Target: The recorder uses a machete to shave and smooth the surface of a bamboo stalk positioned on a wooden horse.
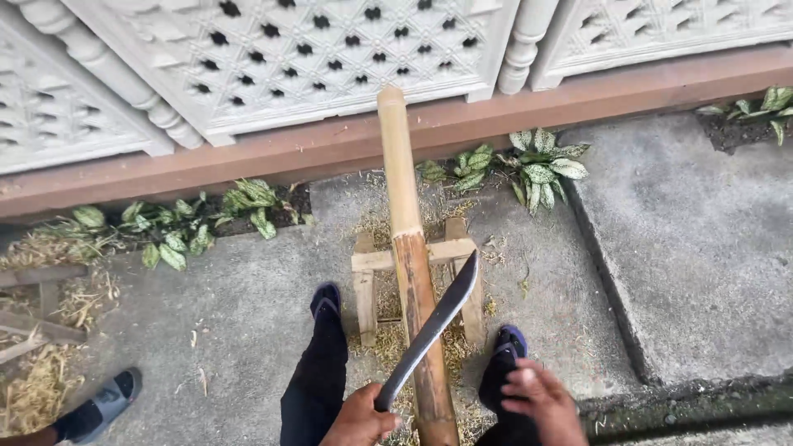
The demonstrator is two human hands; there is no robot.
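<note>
Left grip [360, 419] wraps the machete [434, 324] handle; a glancing cut off the bamboo [413, 272] could catch my open right hand [541, 400].

Blade [438, 318] across pole [409, 248] on stand [368, 285]

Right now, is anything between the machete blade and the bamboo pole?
Nothing visible. The left hand holds the machete, whose blade lies across the bamboo pole just below the wooden stand. The right hand hovers open beside the pole.
</note>
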